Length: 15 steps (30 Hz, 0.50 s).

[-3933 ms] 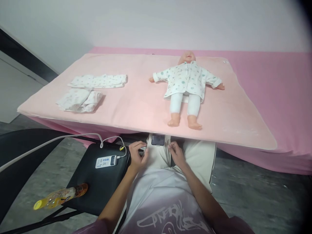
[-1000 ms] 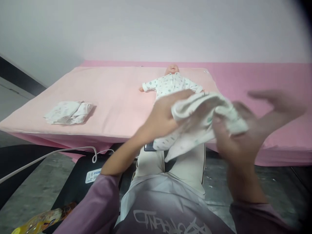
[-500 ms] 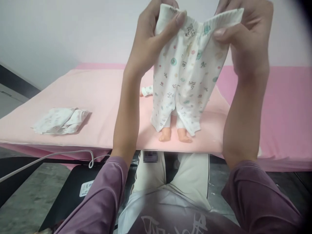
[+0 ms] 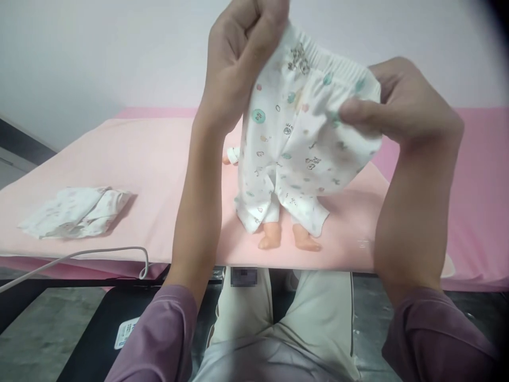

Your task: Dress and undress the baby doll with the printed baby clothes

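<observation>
Small white patterned pants (image 4: 294,127) hang upright between my hands, the ribbed waistband at the top. My left hand (image 4: 246,48) is closed on the waistband's left corner. On the right side, my right hand (image 4: 397,106) pinches the cloth just below the waistband, thumb in front and the other fingers behind. Behind the pants a doll lies on the pink bed; its feet (image 4: 306,239) show below the pant legs and one small hand (image 4: 227,159) shows at the left. The pants hide the rest of the doll.
A folded white patterned cloth (image 4: 79,212) lies on the left of the pink bed sheet (image 4: 155,159). A white cable (image 4: 99,250) loops at the front left edge. A pale wall stands behind the bed.
My right hand has moved down and slid from the waistband's corner onto the cloth below it. The waistband now slants down to the right, and the right side of the pants bunches outward.
</observation>
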Motion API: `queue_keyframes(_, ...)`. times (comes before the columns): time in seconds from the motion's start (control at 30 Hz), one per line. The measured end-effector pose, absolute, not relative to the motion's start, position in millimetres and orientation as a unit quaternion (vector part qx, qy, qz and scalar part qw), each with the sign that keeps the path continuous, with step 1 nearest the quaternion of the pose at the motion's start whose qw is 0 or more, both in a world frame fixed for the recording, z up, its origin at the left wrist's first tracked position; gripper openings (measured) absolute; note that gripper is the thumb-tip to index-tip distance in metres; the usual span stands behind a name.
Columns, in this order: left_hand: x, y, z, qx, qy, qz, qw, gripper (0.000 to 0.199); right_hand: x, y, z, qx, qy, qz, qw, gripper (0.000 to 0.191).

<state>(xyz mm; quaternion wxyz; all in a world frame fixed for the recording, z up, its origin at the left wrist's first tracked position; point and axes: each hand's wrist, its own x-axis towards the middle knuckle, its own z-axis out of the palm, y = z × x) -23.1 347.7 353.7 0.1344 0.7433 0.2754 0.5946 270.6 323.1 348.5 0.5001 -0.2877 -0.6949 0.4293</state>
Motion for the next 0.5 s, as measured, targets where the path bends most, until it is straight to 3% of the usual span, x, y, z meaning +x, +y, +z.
queue_keyframes(0.1,-28.6,355.5,347.2,0.806,0.245,0.523,0.130,0.058,261.0,321.3,352.1,-0.204,-0.744,0.340,0.538,0.028)
queue_keyframes(0.2,-23.1,355.9,345.7,0.824,0.196,0.513,0.141,0.058,251.4,334.0,349.5,-0.129,-0.692,0.362,0.611,0.031)
queue_keyframes(0.3,-6.7,348.4,348.2,0.784,0.235,0.563,0.117,0.051,246.4,338.1,343.6,-0.157,-0.743,0.415,0.502,0.020)
queue_keyframes(0.4,4.3,339.7,350.0,0.763,0.258,0.582,0.110,0.041,239.5,328.0,341.0,-0.241,-0.787,0.458,0.335,0.029)
queue_keyframes(0.5,-3.3,338.8,348.7,0.811,0.249,0.509,0.147,0.048,230.9,316.9,342.2,-0.259,-0.795,0.440,0.328,0.032)
